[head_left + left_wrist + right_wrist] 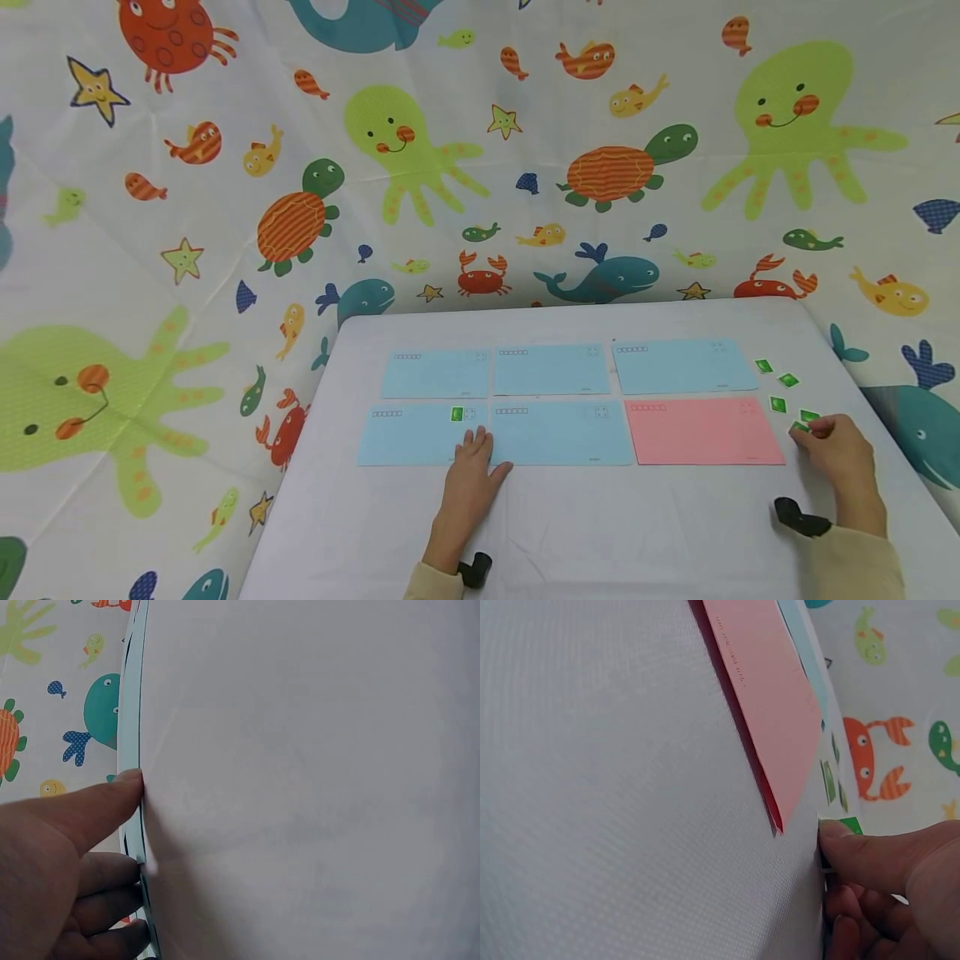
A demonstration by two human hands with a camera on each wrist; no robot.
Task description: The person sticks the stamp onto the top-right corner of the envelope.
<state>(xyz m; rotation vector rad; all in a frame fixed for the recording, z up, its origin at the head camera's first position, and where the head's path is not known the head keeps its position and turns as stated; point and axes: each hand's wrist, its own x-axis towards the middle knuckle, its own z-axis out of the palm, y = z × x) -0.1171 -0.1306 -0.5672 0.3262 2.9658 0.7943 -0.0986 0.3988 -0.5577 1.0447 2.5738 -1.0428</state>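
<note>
My left hand (471, 471) lies with fingers extended over the lower right corner of the front left blue envelope (412, 442). Its thumb points toward the neighbouring blue envelope (562, 442). In the left wrist view, the fingertips (129, 780) reach the envelope's near edge. At the right, my right hand (840, 454) pinches a small green stamp (800, 427) between thumb and fingers, beside the pink envelope (705, 433). The right wrist view has the thumb over the stamp (851, 824), covering part of it. Another green stamp (457, 413) sits at the upper right of the front left envelope.
Three more blue envelopes form the back row, the rightmost one (682, 367) slightly tilted. Several loose green stamps (777, 404) lie right of the envelopes on the white table (637, 533). A cloth with sea animals (465, 183) hangs behind.
</note>
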